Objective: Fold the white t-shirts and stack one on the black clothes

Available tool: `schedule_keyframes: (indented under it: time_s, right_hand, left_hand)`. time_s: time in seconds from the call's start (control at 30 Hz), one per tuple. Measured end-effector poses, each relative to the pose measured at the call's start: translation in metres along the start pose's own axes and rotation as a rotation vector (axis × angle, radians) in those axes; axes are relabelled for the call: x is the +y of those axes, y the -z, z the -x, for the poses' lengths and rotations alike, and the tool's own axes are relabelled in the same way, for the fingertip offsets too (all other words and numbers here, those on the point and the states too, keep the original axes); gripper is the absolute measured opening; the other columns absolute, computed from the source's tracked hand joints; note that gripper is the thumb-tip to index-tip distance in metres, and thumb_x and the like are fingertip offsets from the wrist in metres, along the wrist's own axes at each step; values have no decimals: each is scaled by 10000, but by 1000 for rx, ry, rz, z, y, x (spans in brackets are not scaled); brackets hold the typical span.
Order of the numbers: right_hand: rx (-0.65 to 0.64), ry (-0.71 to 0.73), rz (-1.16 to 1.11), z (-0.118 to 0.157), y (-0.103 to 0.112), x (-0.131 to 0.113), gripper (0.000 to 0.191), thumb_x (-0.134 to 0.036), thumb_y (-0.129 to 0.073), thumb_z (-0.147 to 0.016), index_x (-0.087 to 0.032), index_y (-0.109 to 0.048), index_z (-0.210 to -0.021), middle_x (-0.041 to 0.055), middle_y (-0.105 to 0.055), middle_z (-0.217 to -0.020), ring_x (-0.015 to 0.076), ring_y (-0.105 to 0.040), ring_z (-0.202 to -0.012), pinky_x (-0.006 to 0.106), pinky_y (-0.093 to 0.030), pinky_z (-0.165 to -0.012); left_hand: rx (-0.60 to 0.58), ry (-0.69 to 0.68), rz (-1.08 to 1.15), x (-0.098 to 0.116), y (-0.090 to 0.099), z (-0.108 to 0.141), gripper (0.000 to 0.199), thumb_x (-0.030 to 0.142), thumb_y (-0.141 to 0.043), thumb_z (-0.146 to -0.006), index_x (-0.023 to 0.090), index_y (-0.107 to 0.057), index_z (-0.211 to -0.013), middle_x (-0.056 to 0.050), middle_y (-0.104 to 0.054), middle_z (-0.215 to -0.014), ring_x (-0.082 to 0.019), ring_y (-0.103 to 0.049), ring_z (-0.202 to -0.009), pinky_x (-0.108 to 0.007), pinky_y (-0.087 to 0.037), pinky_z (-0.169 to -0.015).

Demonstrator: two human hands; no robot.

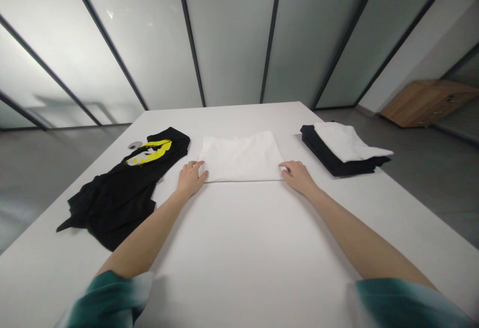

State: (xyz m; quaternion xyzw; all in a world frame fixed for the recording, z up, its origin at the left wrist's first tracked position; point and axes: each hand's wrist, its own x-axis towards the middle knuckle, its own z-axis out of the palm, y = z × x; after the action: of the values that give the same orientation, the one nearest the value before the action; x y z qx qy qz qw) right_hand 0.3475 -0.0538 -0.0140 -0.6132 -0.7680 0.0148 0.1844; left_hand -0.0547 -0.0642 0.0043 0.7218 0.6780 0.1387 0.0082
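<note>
A folded white garment [239, 157] lies flat in the middle of the white table [239, 248]. My left hand [191, 178] rests on the table with its fingertips at the garment's near left corner. My right hand [297, 177] lies the same way at the near right corner, its fingers touching the cloth. Neither hand visibly grips the fabric. To the left of my left hand, a crumpled black T-shirt [119, 198] with a yellow and white print spreads over the table. A folded black stack [333, 157] topped by white cloth [346, 141] sits to the right of my right hand.
The table's left and right edges slant away, with a grey floor [419, 138] beyond them. Frosted glass panels [232, 33] with dark frames stand behind the far edge. A wooden board or low cabinet [426, 103] lies at the back right.
</note>
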Motion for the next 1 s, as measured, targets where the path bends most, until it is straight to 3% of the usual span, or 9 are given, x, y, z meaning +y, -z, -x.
schedule_keyframes:
  time_s: [0.53,0.73,0.87,1.0]
  right_hand:
    - [16,-30,-76,0,0,2,369,-203,-492,-835,-176,-747,-1099,82,-723,-897,252,-587,-874,363,-426,-849]
    - [-9,-54,-63,0,3,-1,315,-212,-507,-823,-197,-755,-1017,63,-683,-792,252,-580,-840,353,-422,-807]
    - [19,-64,-41,2,1,-1,326,-230,-506,-838,-188,-744,-1057,107,-694,-969,275,-599,-936,382,-434,-862]
    - [72,-118,-88,-1,-6,4,416,-271,-544,-839,-159,-677,-1216,146,-680,-1155,297,-603,-1056,409,-446,-939]
  left_hand:
    - [43,-65,123,-11,-9,-4,502,421,-505,-908,159,-608,-1324,-157,-618,-1274,-316,-598,-1161,-477,-468,-1040]
    - [74,-63,131,-6,-4,0,545,462,-574,-890,174,-561,-1353,-169,-524,-1430,-339,-497,-1323,-499,-398,-1129]
    - [22,-210,121,-1,2,5,754,550,-715,-766,179,-517,-1392,-181,-393,-1558,-366,-343,-1452,-525,-320,-1186]
    - [-109,-349,110,-1,4,6,673,379,-693,-753,209,-532,-1383,-147,-392,-1574,-357,-319,-1475,-533,-324,-1183]
